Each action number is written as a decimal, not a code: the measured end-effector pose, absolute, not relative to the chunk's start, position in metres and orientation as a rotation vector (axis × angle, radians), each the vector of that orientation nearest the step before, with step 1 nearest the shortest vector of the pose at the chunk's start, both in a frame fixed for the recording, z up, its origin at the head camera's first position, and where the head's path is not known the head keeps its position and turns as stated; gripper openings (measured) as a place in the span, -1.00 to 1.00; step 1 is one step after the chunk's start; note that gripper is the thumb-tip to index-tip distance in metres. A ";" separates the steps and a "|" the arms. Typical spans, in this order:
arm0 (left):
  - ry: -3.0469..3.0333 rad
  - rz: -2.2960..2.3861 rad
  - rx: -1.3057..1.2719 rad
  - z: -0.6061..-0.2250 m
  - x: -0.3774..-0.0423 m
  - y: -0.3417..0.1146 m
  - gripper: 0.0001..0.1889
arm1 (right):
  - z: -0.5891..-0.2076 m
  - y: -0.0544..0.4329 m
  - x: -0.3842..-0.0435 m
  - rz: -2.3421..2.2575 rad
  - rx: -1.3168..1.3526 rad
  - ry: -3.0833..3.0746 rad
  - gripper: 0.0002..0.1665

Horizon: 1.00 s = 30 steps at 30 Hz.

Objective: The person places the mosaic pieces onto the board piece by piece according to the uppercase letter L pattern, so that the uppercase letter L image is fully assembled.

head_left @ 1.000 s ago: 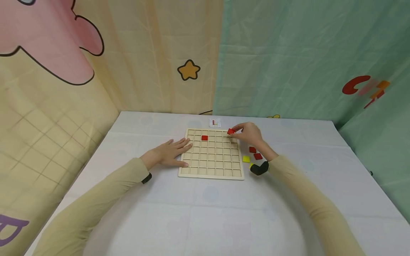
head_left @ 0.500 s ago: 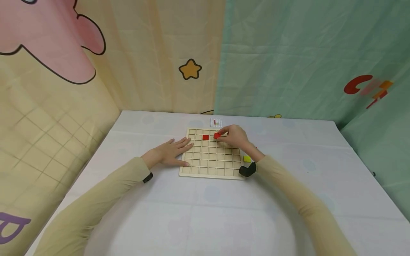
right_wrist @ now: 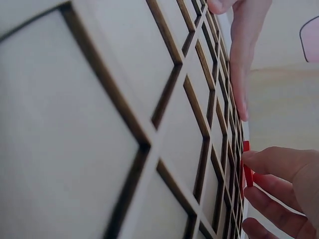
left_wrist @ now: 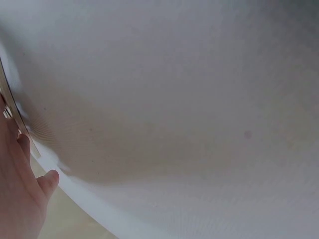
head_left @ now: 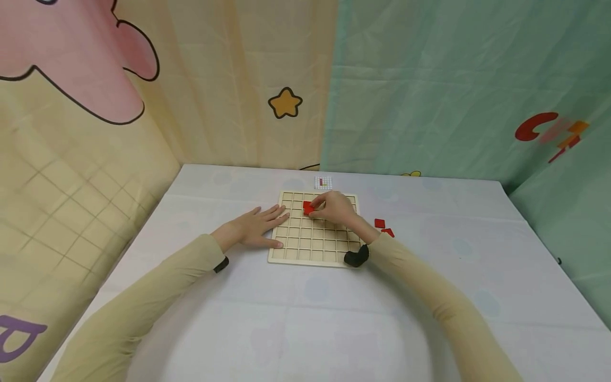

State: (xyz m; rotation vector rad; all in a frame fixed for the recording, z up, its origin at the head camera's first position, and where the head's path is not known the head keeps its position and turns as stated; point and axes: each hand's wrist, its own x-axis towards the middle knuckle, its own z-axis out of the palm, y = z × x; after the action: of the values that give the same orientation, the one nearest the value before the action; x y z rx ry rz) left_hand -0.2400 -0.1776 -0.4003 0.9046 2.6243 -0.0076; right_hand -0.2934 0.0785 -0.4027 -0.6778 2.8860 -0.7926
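A pale wooden grid board (head_left: 305, 248) lies flat on the white table. My right hand (head_left: 336, 208) pinches a red square tile (right_wrist: 247, 172) between thumb and fingers, low over the upper part of the board. Just behind it another red tile (head_left: 306, 203) sits in a cell; in the head view the two overlap, and I cannot tell whether they touch. My left hand (head_left: 254, 227) rests with spread fingers on the board's left edge, holding nothing. In the left wrist view, only part of that hand and the board's edge show.
Two loose red tiles (head_left: 379, 223) lie right of the board, one partly behind the right sleeve. A small card (head_left: 323, 182) with a printed grid lies beyond the board's far edge. Patterned curtains (head_left: 406, 106) hang behind the table.
My right hand has carried the red tile leftward across the board, from its upper right corner to the red tile in the grid. The yellow tiles are now hidden by the right arm. My left hand stays put.
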 end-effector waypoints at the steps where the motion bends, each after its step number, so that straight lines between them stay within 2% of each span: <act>1: 2.625 -0.007 0.906 -0.400 -0.240 -0.178 -0.05 | -0.403 0.078 -0.293 -0.783 -0.685 2.885 -0.61; 18: 2.624 -0.011 0.879 -0.398 -0.239 -0.175 -0.05 | -0.398 0.077 -0.290 -0.762 -0.684 2.848 -0.62; 30: 2.628 -0.011 0.875 -0.399 -0.239 -0.175 -0.04 | -0.379 0.112 -0.281 -0.836 -0.725 2.946 -0.67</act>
State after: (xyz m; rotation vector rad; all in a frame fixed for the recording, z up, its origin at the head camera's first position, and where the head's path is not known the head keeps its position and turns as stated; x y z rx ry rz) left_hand -0.2387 -0.1750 -0.3991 0.8751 2.6282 -0.0105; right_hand -0.2810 0.1118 -0.3785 -0.7250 2.9457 -0.8358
